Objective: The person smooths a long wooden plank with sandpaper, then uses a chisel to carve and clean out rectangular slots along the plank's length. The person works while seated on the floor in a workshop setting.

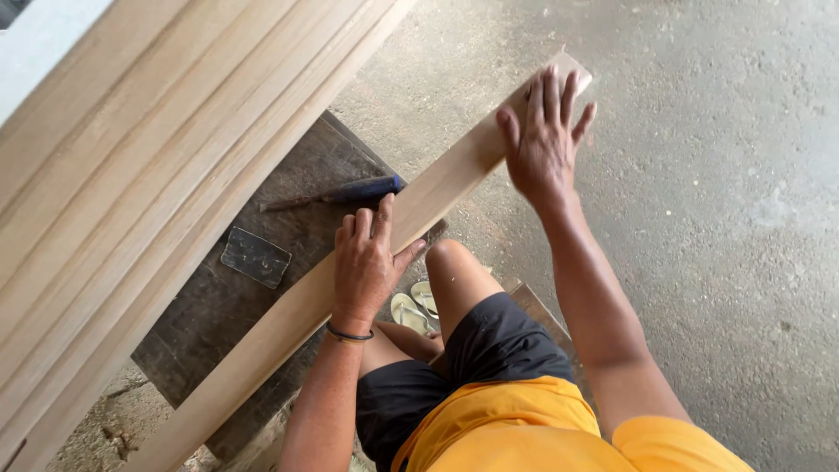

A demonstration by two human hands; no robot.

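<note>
Soft, even daylight fills the scene, bright enough to show the grain of the concrete floor [699,175] on the right, with no glare and no hard-edged shadows. The dark counter [288,227] at the middle stays dim beside the pale stacked boards [131,157] on the left, and only a faint shadow lies under the right hand [544,144] on the plank [437,197]. Focus is sharp throughout, while the wide lens stretches the boards and the near corners a little.
</note>
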